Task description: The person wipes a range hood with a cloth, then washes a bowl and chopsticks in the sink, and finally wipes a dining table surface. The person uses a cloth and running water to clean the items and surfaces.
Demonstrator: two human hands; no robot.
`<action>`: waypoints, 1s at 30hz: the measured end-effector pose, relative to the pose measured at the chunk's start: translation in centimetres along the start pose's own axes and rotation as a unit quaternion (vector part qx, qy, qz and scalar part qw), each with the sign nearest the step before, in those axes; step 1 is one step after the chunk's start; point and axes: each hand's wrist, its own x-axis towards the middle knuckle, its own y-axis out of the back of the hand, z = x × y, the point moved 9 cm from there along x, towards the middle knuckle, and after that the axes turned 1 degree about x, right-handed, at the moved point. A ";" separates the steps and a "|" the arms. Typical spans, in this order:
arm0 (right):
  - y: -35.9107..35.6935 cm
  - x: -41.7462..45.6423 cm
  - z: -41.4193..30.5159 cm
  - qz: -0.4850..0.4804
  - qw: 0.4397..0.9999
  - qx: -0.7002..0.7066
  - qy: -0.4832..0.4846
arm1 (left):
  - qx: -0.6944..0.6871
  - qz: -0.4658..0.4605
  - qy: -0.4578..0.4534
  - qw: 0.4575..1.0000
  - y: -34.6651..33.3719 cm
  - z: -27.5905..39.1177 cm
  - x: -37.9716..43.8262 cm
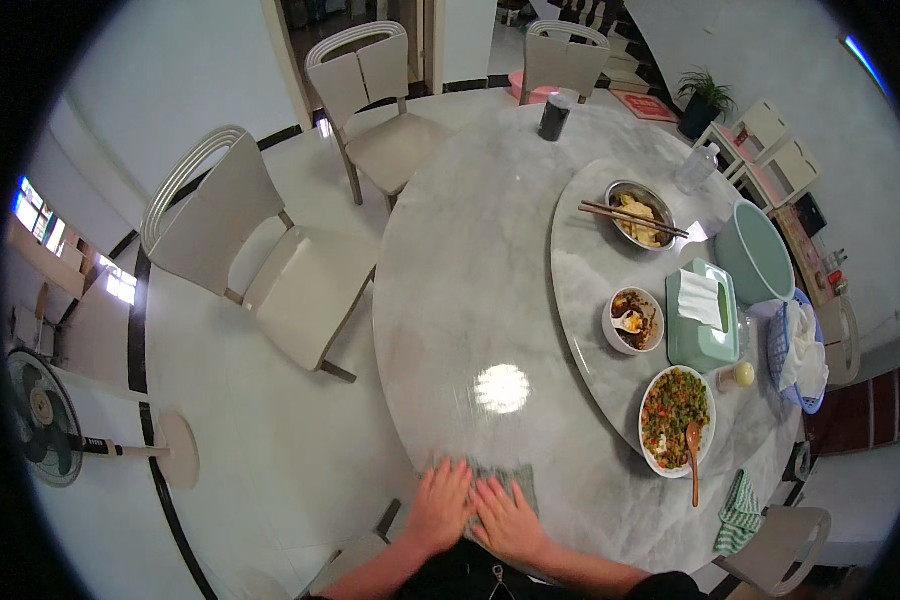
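Observation:
At the near edge of the round marble-patterned table [457,300], a grey-green cloth [521,480] lies spread on the top. My left hand [442,506] rests flat on its left part, fingers pointing away from me. Beside it, my right hand [506,517] lies palm down on the same cloth, fingers slightly apart. The two hands nearly touch and cover much of the cloth. Neither hand is curled around anything.
A raised turntable [577,300] carries a vegetable dish [675,412] with a wooden spoon, a sauce bowl [645,334], a steel bowl [630,232] with chopsticks across it, and a tissue box [694,334]. A green checked cloth [739,517] hangs over the right edge. Chairs [307,277] surround the table.

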 end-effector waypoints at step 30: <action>0.4 -19.5 6.2 0.050 0.960 -0.032 -0.273 | -0.098 -0.104 -0.337 0.931 -6.8 18.1 1.6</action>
